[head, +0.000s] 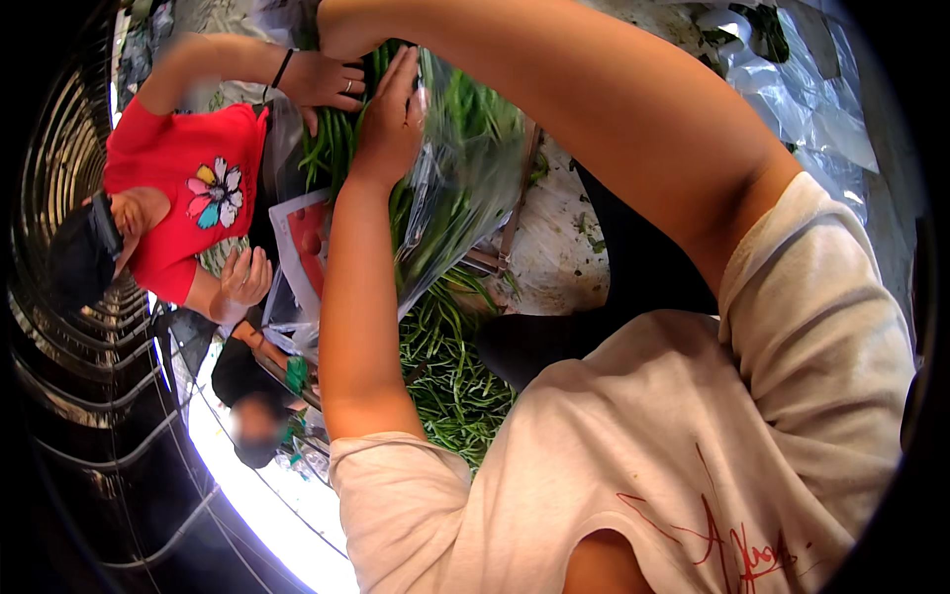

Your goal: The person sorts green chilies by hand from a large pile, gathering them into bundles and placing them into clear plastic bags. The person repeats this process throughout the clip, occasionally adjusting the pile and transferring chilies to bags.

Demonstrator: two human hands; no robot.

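Note:
My left hand lies flat, fingers stretched out, on long green peppers beside the edge of a clear plastic film. The film covers more peppers to the right of that hand, above a brown crate edge. My right arm reaches across the top of the view. Only the wrist end of my right hand shows at the upper rim; its fingers are hidden or cut off. A co-worker's hand with a ring rests on the same peppers, close to my left hand.
A heap of green peppers spreads below the crate, near my dark-clad leg. A red-and-white printed sheet stands by my left forearm. The co-worker in a red shirt is opposite. Another person works beyond. Plastic sheeting lies at right.

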